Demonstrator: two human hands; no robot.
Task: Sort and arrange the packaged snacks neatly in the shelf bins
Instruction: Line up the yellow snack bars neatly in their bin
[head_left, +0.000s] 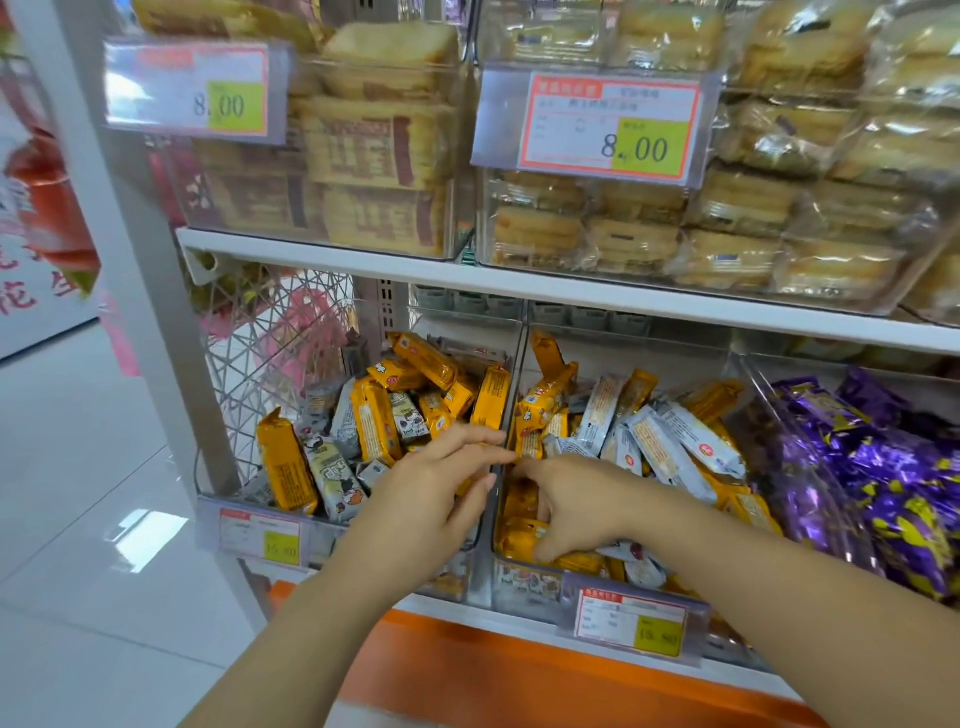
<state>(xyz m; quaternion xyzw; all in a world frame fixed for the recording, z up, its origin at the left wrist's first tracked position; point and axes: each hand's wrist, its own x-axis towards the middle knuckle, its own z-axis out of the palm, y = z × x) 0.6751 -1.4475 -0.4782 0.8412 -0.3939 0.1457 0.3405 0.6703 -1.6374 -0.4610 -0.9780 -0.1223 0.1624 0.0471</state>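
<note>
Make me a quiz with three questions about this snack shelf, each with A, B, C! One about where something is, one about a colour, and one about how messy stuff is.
1. Where are the purple packets?
A. in the far-right bin of the lower row
B. on the top row
C. on the floor

2. What colour is the band under the bins?
A. blue
B. orange
C. green

3. How do the snacks in the lower left bin lie?
A. in neat rows
B. jumbled
C. the bin is empty

Answers: 1 A, they fill the bin at the far right below. 2 B, the strip beneath the bins is bright orange. 3 B, yellow packets and grey-white packets lean every way, mixed together.
</note>
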